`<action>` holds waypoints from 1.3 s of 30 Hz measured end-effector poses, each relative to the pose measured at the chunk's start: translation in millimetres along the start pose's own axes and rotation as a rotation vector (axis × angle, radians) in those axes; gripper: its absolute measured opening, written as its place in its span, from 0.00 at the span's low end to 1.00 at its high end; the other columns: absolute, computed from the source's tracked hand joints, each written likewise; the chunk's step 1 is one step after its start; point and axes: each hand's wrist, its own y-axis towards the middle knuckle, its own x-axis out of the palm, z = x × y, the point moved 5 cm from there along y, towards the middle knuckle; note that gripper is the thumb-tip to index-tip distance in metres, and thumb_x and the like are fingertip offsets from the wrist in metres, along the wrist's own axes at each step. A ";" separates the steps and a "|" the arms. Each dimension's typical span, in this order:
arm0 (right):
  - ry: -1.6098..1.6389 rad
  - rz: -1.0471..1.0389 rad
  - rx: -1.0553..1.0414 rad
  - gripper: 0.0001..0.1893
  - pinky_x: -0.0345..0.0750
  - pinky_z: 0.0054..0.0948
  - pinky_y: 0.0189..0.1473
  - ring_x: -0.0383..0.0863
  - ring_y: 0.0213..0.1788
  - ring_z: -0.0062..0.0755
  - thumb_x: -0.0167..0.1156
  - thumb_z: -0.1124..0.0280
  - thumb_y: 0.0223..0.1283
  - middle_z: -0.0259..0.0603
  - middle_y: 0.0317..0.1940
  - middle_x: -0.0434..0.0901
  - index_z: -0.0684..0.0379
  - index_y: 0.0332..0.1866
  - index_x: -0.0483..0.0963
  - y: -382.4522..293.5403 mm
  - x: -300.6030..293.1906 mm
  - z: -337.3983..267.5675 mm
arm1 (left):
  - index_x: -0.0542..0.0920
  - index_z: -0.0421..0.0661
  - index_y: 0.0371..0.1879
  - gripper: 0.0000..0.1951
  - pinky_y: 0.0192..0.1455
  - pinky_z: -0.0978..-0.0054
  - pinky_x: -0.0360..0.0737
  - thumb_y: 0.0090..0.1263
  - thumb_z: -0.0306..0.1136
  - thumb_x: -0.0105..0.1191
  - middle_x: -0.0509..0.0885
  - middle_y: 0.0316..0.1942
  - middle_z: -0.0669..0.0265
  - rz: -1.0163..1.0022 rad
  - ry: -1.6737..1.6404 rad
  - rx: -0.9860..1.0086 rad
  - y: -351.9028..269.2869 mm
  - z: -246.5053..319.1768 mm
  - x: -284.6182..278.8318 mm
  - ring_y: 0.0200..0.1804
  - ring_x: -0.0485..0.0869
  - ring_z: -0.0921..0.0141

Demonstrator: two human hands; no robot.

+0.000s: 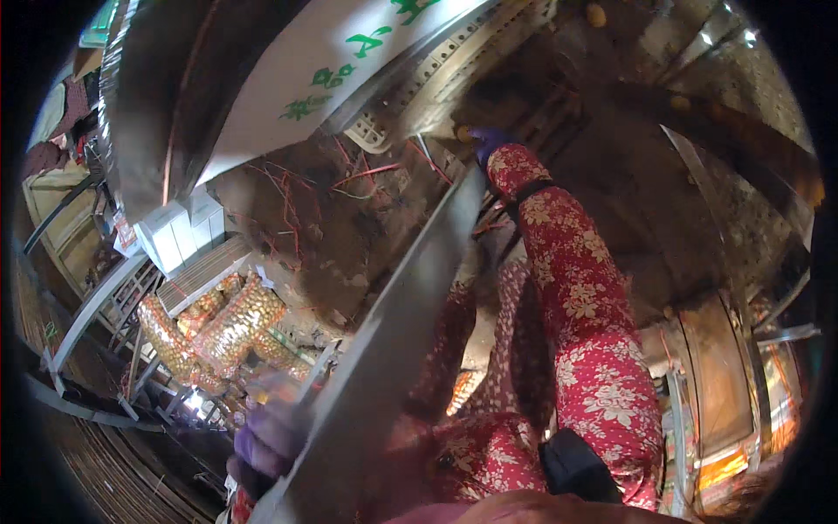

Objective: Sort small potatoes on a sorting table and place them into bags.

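My left hand [268, 435], in a purple glove, is at the lower left beside a long grey metal edge [402, 298]. Its fingers look curled, but motion blur hides whether anything is in them. A yellowish smear shows just above the knuckles. My right hand [488, 141], also gloved in purple, reaches far forward at the end of a red floral sleeve [576, 275]. Close to its fingertips is a small round yellowish item [464, 134]. Shadow hides whether the fingers touch it. The grey edge runs diagonally between my two arms.
Net bags of round produce [242, 321] lie on the left below white boxes [177, 232] and a flat cardboard stack [203, 275]. A white panel with green writing [327, 72] slants overhead. Red string [288, 209] litters the dirt floor. Perforated plastic [452, 52] stands beyond.
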 end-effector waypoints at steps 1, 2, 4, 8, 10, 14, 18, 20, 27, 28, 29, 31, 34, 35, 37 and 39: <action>-0.033 -0.007 0.021 0.19 0.79 0.28 0.41 0.80 0.34 0.27 0.54 0.71 0.68 0.42 0.41 0.85 0.53 0.63 0.78 5.7 -5.8 2.8 | 0.80 0.43 0.53 0.22 0.45 0.69 0.80 0.78 0.50 0.49 0.84 0.39 0.59 -0.044 -0.050 0.037 -24.0 35.5 2.4 0.41 0.84 0.61; -0.053 -0.031 0.007 0.20 0.79 0.29 0.41 0.79 0.34 0.28 0.54 0.70 0.68 0.43 0.41 0.85 0.53 0.64 0.78 27.3 -1.7 -15.7 | 0.80 0.43 0.53 0.22 0.44 0.69 0.80 0.78 0.51 0.49 0.84 0.39 0.59 -0.040 -0.078 0.070 -49.6 62.3 3.8 0.40 0.84 0.61; -0.073 -0.035 0.056 0.20 0.79 0.30 0.40 0.79 0.35 0.29 0.54 0.67 0.69 0.44 0.43 0.84 0.53 0.64 0.77 15.8 -7.0 4.9 | 0.80 0.43 0.54 0.22 0.44 0.69 0.80 0.78 0.51 0.49 0.84 0.39 0.59 -0.052 -0.104 0.070 -67.7 70.4 16.8 0.40 0.84 0.61; -0.048 -0.023 0.112 0.21 0.80 0.32 0.39 0.79 0.36 0.32 0.52 0.63 0.69 0.45 0.47 0.82 0.52 0.65 0.76 -2.7 -8.7 24.3 | 0.79 0.43 0.54 0.23 0.44 0.69 0.80 0.79 0.52 0.48 0.84 0.38 0.59 -0.036 -0.093 0.079 -77.8 80.8 45.9 0.39 0.84 0.60; -0.007 0.014 0.128 0.22 0.80 0.33 0.39 0.78 0.37 0.33 0.52 0.60 0.70 0.46 0.48 0.82 0.52 0.66 0.76 -3.2 -17.1 31.8 | 0.79 0.43 0.54 0.23 0.44 0.69 0.80 0.79 0.52 0.48 0.83 0.37 0.60 -0.065 -0.110 0.111 -68.1 83.5 53.5 0.39 0.84 0.60; 0.676 0.236 0.190 0.24 0.80 0.35 0.38 0.78 0.38 0.36 0.50 0.56 0.70 0.48 0.52 0.80 0.51 0.67 0.74 -43.6 -58.6 55.1 | 0.79 0.43 0.54 0.24 0.43 0.69 0.79 0.79 0.53 0.48 0.83 0.36 0.60 -0.211 -0.194 0.205 -20.3 77.2 68.2 0.38 0.83 0.59; 1.951 0.041 -0.029 0.26 0.80 0.37 0.38 0.77 0.40 0.39 0.49 0.51 0.71 0.50 0.55 0.78 0.51 0.68 0.73 -85.7 -106.6 -55.2 | 0.82 0.45 0.52 0.16 0.48 0.61 0.81 0.75 0.43 0.52 0.85 0.44 0.57 0.164 0.595 -0.031 140.0 -227.5 119.9 0.46 0.85 0.61; 2.206 -0.162 -0.175 0.27 0.80 0.39 0.37 0.77 0.40 0.40 0.49 0.49 0.71 0.51 0.57 0.77 0.51 0.69 0.72 -102.4 -148.4 -137.1 | 0.83 0.46 0.51 0.14 0.50 0.58 0.81 0.73 0.39 0.54 0.86 0.47 0.56 0.213 0.770 -0.039 183.9 -361.5 114.7 0.49 0.85 0.62; 2.413 -0.222 -0.446 0.33 0.80 0.42 0.35 0.75 0.45 0.48 0.43 0.38 0.72 0.54 0.66 0.70 0.48 0.73 0.68 -194.4 -214.0 -295.8 | 0.82 0.45 0.50 0.13 0.49 0.55 0.82 0.75 0.38 0.52 0.85 0.48 0.54 -0.052 0.420 -0.133 131.1 -300.2 83.1 0.50 0.85 0.62; 2.394 -0.082 -0.515 0.36 0.79 0.42 0.33 0.74 0.47 0.52 0.39 0.34 0.71 0.55 0.70 0.65 0.47 0.75 0.65 -204.3 -224.1 -289.9 | 0.81 0.45 0.50 0.13 0.49 0.55 0.82 0.75 0.38 0.52 0.85 0.48 0.54 -0.099 0.373 -0.138 134.7 -282.3 86.6 0.50 0.85 0.62; 2.395 -0.056 -0.443 0.35 0.78 0.38 0.31 0.74 0.46 0.49 0.38 0.36 0.73 0.55 0.67 0.68 0.45 0.76 0.63 -209.3 -220.5 -324.6 | 0.81 0.45 0.51 0.14 0.50 0.55 0.82 0.75 0.38 0.52 0.85 0.48 0.54 -0.040 0.315 -0.169 100.6 -253.3 60.2 0.50 0.85 0.62; 2.354 0.062 -0.419 0.35 0.78 0.36 0.31 0.74 0.45 0.48 0.40 0.36 0.72 0.55 0.67 0.68 0.45 0.77 0.62 -240.8 -241.6 -350.4 | 0.81 0.44 0.51 0.14 0.50 0.55 0.82 0.74 0.38 0.52 0.85 0.49 0.54 -0.075 0.247 -0.217 75.1 -225.5 53.0 0.51 0.84 0.62; 2.375 0.197 -0.376 0.29 0.79 0.33 0.29 0.80 0.40 0.48 0.60 0.56 0.68 0.53 0.66 0.70 0.43 0.73 0.64 -271.9 -272.2 -420.4 | 0.80 0.44 0.53 0.15 0.52 0.55 0.82 0.74 0.39 0.51 0.84 0.51 0.54 -0.066 0.155 -0.245 23.8 -170.0 29.9 0.52 0.84 0.62; 2.321 0.183 -0.390 0.30 0.80 0.35 0.29 0.81 0.40 0.50 0.61 0.60 0.66 0.54 0.65 0.72 0.44 0.73 0.63 -280.6 -276.2 -429.6 | 0.80 0.44 0.53 0.15 0.52 0.55 0.82 0.74 0.39 0.51 0.84 0.51 0.54 -0.077 0.133 -0.256 17.6 -161.1 30.5 0.52 0.84 0.62; 2.223 0.093 -0.498 0.33 0.82 0.38 0.34 0.82 0.48 0.53 0.59 0.66 0.67 0.60 0.69 0.69 0.47 0.77 0.60 -302.2 -289.2 -452.9 | 0.79 0.44 0.54 0.16 0.53 0.55 0.82 0.74 0.39 0.51 0.84 0.52 0.54 -0.112 0.101 -0.258 -7.1 -133.9 25.1 0.53 0.84 0.62; 2.028 0.280 -0.335 0.31 0.82 0.34 0.33 0.85 0.41 0.47 0.57 0.65 0.69 0.61 0.64 0.73 0.50 0.76 0.60 -332.4 -301.4 -478.6 | 0.79 0.44 0.55 0.16 0.53 0.55 0.82 0.74 0.39 0.51 0.83 0.53 0.54 -0.170 0.084 -0.266 -15.9 -117.1 32.8 0.53 0.84 0.62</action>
